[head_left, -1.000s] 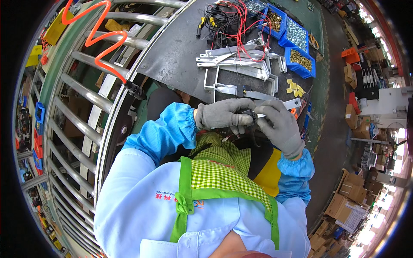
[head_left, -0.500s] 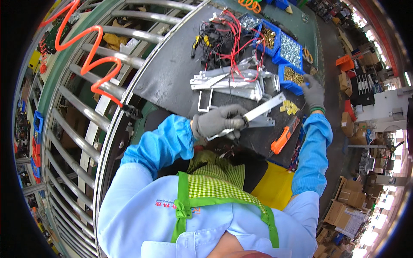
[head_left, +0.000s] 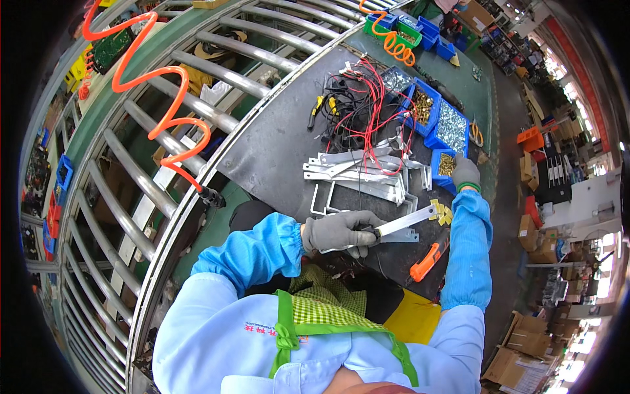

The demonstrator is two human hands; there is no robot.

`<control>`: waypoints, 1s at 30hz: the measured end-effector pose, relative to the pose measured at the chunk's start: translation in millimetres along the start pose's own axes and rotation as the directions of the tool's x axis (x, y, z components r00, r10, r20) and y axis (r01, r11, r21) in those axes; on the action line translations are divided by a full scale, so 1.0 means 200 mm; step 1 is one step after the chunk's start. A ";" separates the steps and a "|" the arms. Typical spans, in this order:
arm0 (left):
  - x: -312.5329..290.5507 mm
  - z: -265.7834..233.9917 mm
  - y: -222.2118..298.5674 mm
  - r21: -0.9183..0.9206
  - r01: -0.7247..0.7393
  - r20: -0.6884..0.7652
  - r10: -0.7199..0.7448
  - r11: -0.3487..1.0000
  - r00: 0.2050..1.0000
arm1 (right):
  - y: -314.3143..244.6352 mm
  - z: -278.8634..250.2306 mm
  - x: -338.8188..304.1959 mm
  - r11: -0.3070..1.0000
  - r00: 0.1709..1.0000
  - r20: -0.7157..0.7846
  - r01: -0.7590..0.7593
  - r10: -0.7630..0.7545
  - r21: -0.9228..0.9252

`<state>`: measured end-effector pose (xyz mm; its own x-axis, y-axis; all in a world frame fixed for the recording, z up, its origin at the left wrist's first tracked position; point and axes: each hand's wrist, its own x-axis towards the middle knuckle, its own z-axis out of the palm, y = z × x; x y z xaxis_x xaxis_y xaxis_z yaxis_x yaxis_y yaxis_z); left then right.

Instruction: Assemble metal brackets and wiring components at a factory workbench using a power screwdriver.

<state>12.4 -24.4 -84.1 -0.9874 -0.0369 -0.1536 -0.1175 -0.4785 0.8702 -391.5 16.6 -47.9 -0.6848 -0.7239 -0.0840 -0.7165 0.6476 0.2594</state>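
My left hand (head_left: 341,231), in a grey glove, grips a flat white metal bar (head_left: 410,220) with a hole near its far end. The bar points right, toward a small pile of yellow pieces (head_left: 441,211). Below it lies another pale metal strip (head_left: 401,236). My right hand (head_left: 466,173), also gloved, is at the right side of a blue bin (head_left: 443,187) of small brass-coloured screws (head_left: 447,164). Its fingers look curled at the bin; the fingertips and anything in them are hidden. An orange-and-black power screwdriver (head_left: 425,262) lies nearer me, between my arms.
White metal brackets (head_left: 357,174) are stacked mid-table. Behind them lie tangled red and black cables (head_left: 367,111). More blue bins (head_left: 451,126) of hardware and orange-handled scissors (head_left: 476,134) are farther right. Metal rollers (head_left: 216,111) and a coiled orange air hose (head_left: 172,125) are left.
The whole view has shifted, so the table appears lower. My right hand has moved in closer to the screw bin, its fingers more curled. My left hand still holds the bar.
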 end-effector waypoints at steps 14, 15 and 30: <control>0.01 -0.04 0.01 -0.155 -0.144 -0.236 0.105 0.977 0.966 | -0.22 -0.28 -0.78 0.224 0.958 -0.267 0.239 0.104 0.945; 0.01 -0.04 0.01 -0.166 -0.146 -0.249 0.101 0.975 0.963 | -0.30 -0.30 -0.91 0.214 0.913 -0.406 0.388 0.045 0.896; -0.10 0.23 0.04 0.285 -0.320 -0.286 0.399 0.904 0.871 | -0.66 -0.29 -1.52 0.355 0.871 -0.491 0.457 0.008 0.816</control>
<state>26.7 12.8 -52.6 -0.8769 -0.4742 0.0792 0.1798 -0.1706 0.9688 -80.8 138.5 0.4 -0.5368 -0.7420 0.4016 -0.6757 0.0930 -0.7313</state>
